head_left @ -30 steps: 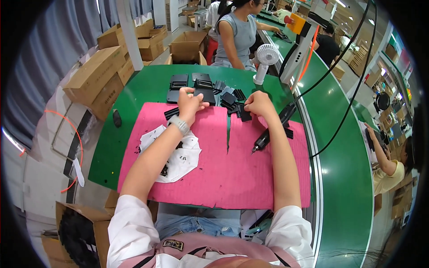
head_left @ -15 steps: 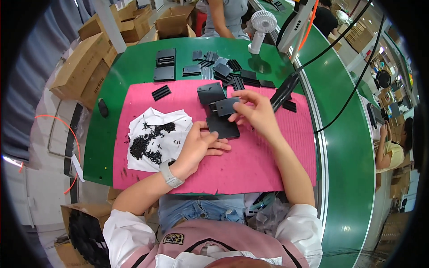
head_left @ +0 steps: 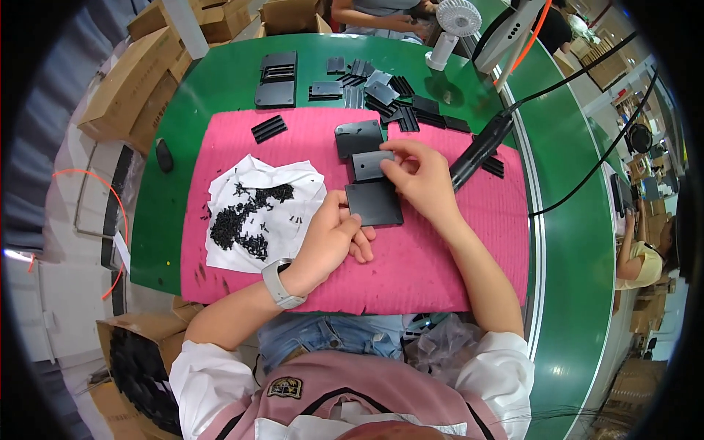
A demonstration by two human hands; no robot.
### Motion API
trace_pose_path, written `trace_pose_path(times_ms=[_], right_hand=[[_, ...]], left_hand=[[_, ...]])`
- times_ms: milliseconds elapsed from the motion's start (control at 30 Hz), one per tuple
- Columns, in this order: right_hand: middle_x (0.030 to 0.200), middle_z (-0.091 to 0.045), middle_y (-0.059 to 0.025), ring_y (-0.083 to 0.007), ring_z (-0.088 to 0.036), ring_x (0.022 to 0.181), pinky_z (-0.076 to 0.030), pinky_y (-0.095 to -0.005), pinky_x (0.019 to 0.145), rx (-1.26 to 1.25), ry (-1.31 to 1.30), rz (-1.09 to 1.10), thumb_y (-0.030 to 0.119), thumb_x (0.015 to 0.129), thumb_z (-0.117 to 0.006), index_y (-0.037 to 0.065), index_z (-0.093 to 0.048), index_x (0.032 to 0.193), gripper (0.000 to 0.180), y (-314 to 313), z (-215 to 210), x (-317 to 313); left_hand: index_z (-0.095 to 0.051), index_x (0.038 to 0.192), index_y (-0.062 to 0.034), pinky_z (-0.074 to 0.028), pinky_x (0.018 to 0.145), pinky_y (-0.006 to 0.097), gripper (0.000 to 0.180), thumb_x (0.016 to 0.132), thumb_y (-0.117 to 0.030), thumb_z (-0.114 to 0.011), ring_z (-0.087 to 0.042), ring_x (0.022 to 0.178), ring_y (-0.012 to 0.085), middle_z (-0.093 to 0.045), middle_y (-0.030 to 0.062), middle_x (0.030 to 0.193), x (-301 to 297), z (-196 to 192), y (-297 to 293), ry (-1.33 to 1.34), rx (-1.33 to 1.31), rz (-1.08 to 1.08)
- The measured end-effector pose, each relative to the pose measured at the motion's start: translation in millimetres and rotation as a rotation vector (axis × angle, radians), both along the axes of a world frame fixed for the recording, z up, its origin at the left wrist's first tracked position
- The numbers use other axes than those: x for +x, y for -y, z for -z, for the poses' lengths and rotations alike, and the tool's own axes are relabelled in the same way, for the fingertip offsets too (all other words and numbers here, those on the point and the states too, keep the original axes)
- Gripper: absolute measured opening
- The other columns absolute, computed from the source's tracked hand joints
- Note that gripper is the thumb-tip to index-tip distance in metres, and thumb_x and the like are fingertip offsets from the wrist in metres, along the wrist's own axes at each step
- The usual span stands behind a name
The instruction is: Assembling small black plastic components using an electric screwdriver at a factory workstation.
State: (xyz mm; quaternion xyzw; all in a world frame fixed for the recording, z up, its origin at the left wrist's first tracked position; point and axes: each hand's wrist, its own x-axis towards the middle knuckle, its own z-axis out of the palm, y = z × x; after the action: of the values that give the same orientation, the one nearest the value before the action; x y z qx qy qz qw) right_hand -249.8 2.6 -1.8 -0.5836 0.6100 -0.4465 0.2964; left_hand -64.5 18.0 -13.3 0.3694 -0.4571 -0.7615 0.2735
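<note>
I am looking down at a green surface point(head_left: 220, 81) with a pink mat point(head_left: 440, 271) laid across it. Three flat dark square plates lie in a short row on the mat, running away from me.

My left hand point(head_left: 334, 238) rests on the mat with its fingers loosely curled, the fingertips touching the left edge of the nearest plate point(head_left: 374, 203). It is not gripping anything that I can see. A pale watch point(head_left: 281, 284) sits on that wrist.

My right hand point(head_left: 422, 180) lies just beyond, its fingers pinching the right edge of the middle plate point(head_left: 369, 166), which is greyer than the others. The farthest plate point(head_left: 358, 138) lies untouched just past it, its near edge meeting the middle one.

To the left of the plates, a crumpled white sheet point(head_left: 249, 176) lies on the mat with a heap of small black screws point(head_left: 238, 220) scattered over it. A small ribbed black part point(head_left: 269, 128) lies near the mat's far left corner.

To the right of my right hand, a long black tool point(head_left: 480, 149) lies slanted, with a black cable running off toward the right.

Beyond the mat, more dark plates point(head_left: 381, 92) lie in a loose pile on the green surface, with a stack of larger dark pieces point(head_left: 276, 77) to their left. A small white fan point(head_left: 455, 26) stands at the far edge. Cardboard boxes point(head_left: 132, 81) sit off the surface to the left.
</note>
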Motion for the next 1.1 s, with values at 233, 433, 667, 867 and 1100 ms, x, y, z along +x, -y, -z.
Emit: trace_pose_path(times_ms=[233,433,667,867,1100], right_hand=[[0.075,-0.054,-0.0107,-0.0226,-0.058,0.06,-0.047,-0.0345,0.057,-0.133,-0.35,-0.04,0.021,0.076,-0.067,0.007,-0.067,0.097,0.024,0.9,2.7,-0.8],[0.063,-0.062,-0.0095,-0.0307,-0.063,0.059,-0.049,-0.0404,0.054,-0.238,-0.84,0.308,0.04,0.076,-0.065,0.011,-0.065,0.103,0.04,-7.2,-30.4,-22.5],[0.067,-0.064,-0.0204,-0.0373,-0.065,0.065,-0.052,-0.0429,0.059,0.189,-1.148,0.765,0.057,0.071,-0.066,-0.005,-0.058,0.09,0.066,-4.6,-37.6,-86.2],[0.074,-0.063,-0.0239,-0.0379,-0.064,0.071,-0.049,-0.0432,0.063,0.006,-0.546,0.493,0.047,0.068,-0.071,-0.007,-0.054,0.094,0.061,16.4,-2.4,-107.4],[0.066,-0.056,-0.0072,-0.0163,-0.056,0.055,-0.044,-0.0269,0.052,-0.042,0.116,0.41,0.027,0.073,-0.066,0.002,-0.051,0.097,0.038,15.7,-4.9,-105.2]], left_hand=[[-0.032,0.113,0.0036,-0.047,0.043,0.028,0.022,0.093,-0.003,-0.037,-0.059,0.05,0.0173,-0.056,0.0126,0.074,4.5,-0.4,1.2,0.037,-0.016,0.077],[-0.057,0.097,0.0023,-0.046,0.049,0.033,0.016,0.085,-0.008,-0.053,-0.058,0.05,0.0252,-0.059,0.0129,0.068,36.6,-27.4,0.4,0.607,-0.943,-0.002],[-0.062,0.087,-0.0028,-0.047,0.062,0.037,0.018,0.074,-0.014,-0.068,-0.056,0.078,0.0268,-0.055,0.0085,0.08,106.7,-26.7,10.0,1.201,-1.335,-0.323],[-0.058,0.077,-0.0024,-0.046,0.062,0.037,0.01,0.073,-0.008,-0.066,-0.056,0.078,0.0268,-0.054,0.0083,0.077,113.3,-17.0,20.3,1.075,-1.288,-0.32],[-0.062,0.08,-0.0018,-0.046,0.061,0.038,0.006,0.077,-0.006,-0.064,-0.057,0.071,0.0287,-0.056,0.01,0.075,125.6,-13.1,23.6,0.928,-1.309,-0.461]])
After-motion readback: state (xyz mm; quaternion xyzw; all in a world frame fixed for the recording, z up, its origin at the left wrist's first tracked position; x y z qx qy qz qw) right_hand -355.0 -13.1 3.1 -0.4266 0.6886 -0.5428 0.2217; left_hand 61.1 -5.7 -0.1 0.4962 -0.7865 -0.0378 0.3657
